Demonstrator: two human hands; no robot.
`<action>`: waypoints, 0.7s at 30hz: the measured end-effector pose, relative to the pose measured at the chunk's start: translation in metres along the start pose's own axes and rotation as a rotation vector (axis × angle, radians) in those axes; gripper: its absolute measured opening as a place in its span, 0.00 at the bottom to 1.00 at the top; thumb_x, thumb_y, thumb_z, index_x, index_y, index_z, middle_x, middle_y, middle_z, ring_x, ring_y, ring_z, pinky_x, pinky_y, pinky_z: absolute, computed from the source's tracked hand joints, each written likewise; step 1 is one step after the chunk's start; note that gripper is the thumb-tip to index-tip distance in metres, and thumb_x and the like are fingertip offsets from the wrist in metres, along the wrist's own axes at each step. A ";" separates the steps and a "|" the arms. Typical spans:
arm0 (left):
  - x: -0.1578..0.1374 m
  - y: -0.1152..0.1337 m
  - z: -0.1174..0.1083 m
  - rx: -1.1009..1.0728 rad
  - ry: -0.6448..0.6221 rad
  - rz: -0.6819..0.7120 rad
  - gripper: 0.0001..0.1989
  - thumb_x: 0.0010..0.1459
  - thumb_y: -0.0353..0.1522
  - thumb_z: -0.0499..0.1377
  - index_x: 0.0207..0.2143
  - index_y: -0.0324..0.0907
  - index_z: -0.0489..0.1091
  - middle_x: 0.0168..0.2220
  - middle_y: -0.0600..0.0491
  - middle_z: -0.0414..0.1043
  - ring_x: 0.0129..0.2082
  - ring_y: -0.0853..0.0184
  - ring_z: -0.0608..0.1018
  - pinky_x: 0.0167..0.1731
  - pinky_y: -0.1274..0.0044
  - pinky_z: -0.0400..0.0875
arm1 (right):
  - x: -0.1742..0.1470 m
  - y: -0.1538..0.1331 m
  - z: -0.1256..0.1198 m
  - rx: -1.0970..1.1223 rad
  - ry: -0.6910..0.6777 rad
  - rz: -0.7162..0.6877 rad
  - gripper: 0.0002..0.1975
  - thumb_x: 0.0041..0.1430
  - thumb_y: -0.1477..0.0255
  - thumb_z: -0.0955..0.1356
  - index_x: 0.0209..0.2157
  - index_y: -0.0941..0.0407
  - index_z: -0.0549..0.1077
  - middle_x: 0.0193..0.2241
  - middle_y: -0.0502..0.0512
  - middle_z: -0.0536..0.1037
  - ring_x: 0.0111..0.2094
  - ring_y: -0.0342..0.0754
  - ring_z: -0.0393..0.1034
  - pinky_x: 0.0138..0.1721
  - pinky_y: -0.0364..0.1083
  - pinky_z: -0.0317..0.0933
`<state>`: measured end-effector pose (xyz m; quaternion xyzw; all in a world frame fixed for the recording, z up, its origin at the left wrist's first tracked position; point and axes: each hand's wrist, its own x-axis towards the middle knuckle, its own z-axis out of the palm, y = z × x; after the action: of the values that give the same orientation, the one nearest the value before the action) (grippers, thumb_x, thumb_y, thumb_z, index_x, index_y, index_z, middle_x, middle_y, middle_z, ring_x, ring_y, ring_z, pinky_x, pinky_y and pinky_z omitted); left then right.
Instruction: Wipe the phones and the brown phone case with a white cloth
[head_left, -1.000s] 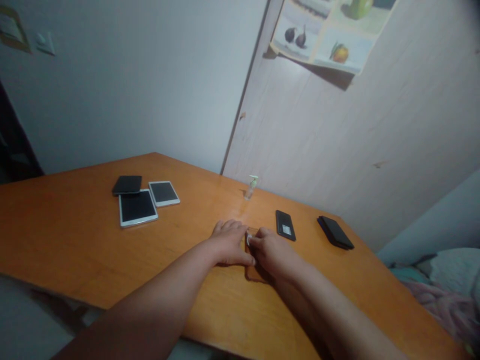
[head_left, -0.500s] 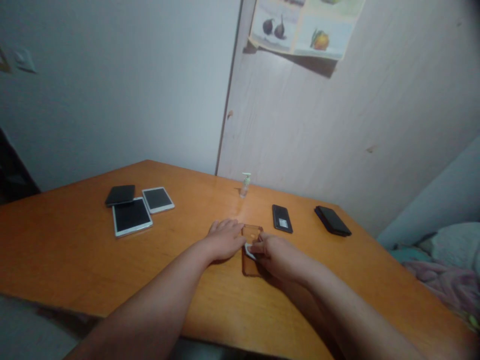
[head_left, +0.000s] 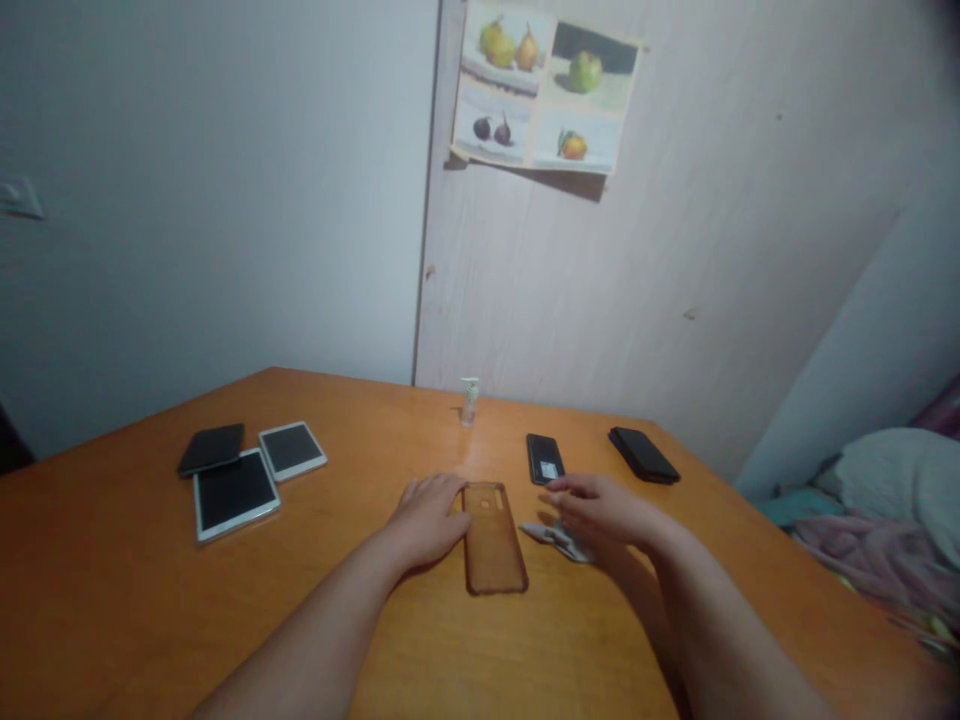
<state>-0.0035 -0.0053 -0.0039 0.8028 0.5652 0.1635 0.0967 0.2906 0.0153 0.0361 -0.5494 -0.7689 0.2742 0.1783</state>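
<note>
Because nothing lies on top of it, the translucent brown phone case (head_left: 495,545) shows almost whole, flat near the middle of the worktop (head_left: 420,640), long side running near to far, camera cutout at the far end. Can't tell which face is up. Should be light, bendy, a bit slick, hard to break; best hold is probably a pinch across the two long edges, about midway.

Left hand (head_left: 427,520) is just left of it: fingers spread on the wood, thumb at the case's left edge, so it steadies more than grasps. Crumpled pale cloth (head_left: 566,543) lies right of the case, apart from it, below the right hand (head_left: 607,508). That grip is half curled, thumb near index, fingertips by the near end of a dark phone (head_left: 541,455) with a white label; can't tell if it touches or pinches anything.

Far left, a large white tablet (head_left: 236,495) with a black device (head_left: 212,449) overlapping its far corner, and a smaller white tablet (head_left: 292,450) beside them. Far right, a black folded case (head_left: 643,455). Farther, a small pump bottle (head_left: 469,405) stands upright; beyond, a fruit poster (head_left: 536,90) hangs.
</note>
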 end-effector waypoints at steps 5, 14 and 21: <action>-0.002 0.007 -0.004 -0.039 0.033 -0.038 0.20 0.54 0.35 0.55 0.50 0.46 0.69 0.50 0.49 0.74 0.52 0.56 0.73 0.53 0.68 0.66 | 0.032 0.005 0.000 -0.305 0.287 0.216 0.24 0.64 0.57 0.63 0.51 0.58 0.75 0.43 0.65 0.80 0.44 0.56 0.74 0.41 0.49 0.62; -0.004 0.007 -0.005 -0.036 0.026 -0.096 0.22 0.55 0.37 0.55 0.53 0.47 0.67 0.52 0.49 0.73 0.53 0.55 0.74 0.53 0.67 0.67 | 0.063 0.007 0.030 -0.613 0.238 0.281 0.34 0.58 0.44 0.61 0.45 0.60 0.76 0.44 0.74 0.77 0.48 0.68 0.72 0.43 0.57 0.63; -0.003 0.006 -0.005 -0.031 0.017 -0.084 0.20 0.55 0.37 0.55 0.51 0.48 0.68 0.51 0.50 0.74 0.53 0.56 0.74 0.53 0.67 0.67 | 0.071 0.000 0.025 -0.568 0.197 0.313 0.18 0.55 0.62 0.68 0.42 0.60 0.76 0.42 0.73 0.79 0.44 0.65 0.74 0.41 0.55 0.64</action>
<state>-0.0007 -0.0099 0.0022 0.7753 0.5966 0.1749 0.1112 0.2523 0.0764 0.0142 -0.7124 -0.7000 0.0185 0.0472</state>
